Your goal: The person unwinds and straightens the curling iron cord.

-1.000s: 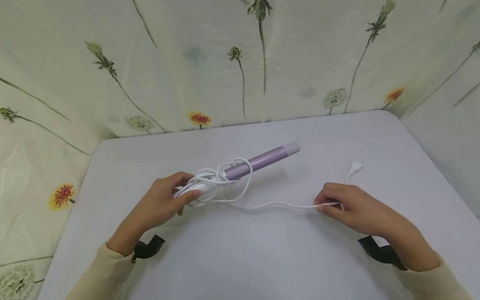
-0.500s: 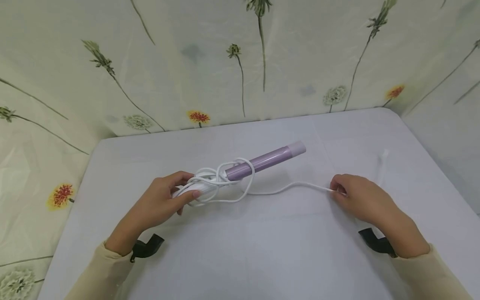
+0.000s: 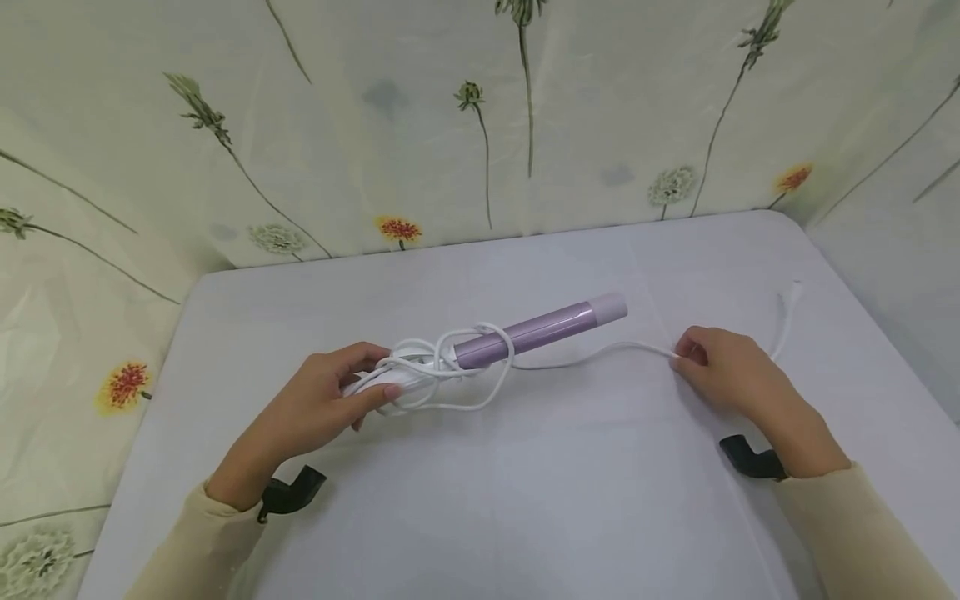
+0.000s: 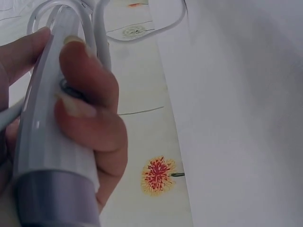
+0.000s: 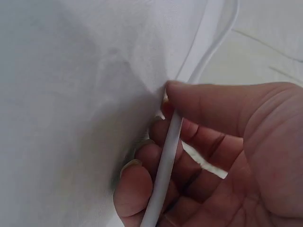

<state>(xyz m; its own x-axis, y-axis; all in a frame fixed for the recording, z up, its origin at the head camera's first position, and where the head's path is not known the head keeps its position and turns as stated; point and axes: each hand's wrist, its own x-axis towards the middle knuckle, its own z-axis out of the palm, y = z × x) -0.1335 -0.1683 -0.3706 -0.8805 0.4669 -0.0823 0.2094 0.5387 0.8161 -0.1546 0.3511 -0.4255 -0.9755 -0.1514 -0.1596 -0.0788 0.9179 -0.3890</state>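
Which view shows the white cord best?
Head: it shows the white cord from its loops at the wand, past the right hand, to its blurred far end. Left wrist catches only some loops; right wrist, only the pinched stretch.

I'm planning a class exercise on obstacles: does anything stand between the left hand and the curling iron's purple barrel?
Yes: white cord loops over the handle beside the left hand and crosses the lower barrel. Beyond that, nothing visible blocks the barrel to its pale tip.

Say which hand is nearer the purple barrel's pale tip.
Right. The right hand pinches the cord to the right of the pale tip; the left hand grips the white handle, at the opposite end.
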